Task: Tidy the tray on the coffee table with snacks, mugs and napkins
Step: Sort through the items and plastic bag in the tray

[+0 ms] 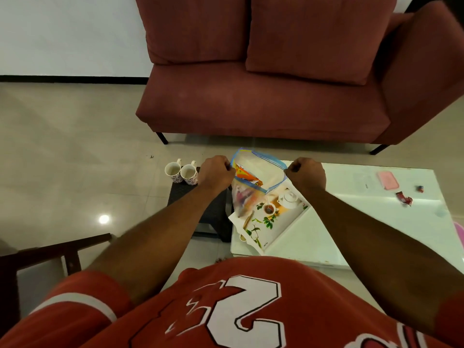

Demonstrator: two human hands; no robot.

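Observation:
A clear zip bag (253, 172) with a blue seal strip hangs above the tray, its mouth held wide. My left hand (217, 175) pinches the bag's left rim and my right hand (306, 175) pinches its right rim. Orange snack packets (247, 175) show inside the bag. Under it a white tray (273, 222) printed with a teapot and leaves lies at the left end of the white coffee table (351, 222). Two patterned mugs (180, 173) stand side by side on a dark stool (198, 202) left of the table.
A pink flat object (388, 180), a red wrapper (404, 198) and a small candy (421, 188) lie on the table's far right. A maroon sofa (263, 96) stands beyond the table. A dark wooden chair arm (62, 249) is at the lower left.

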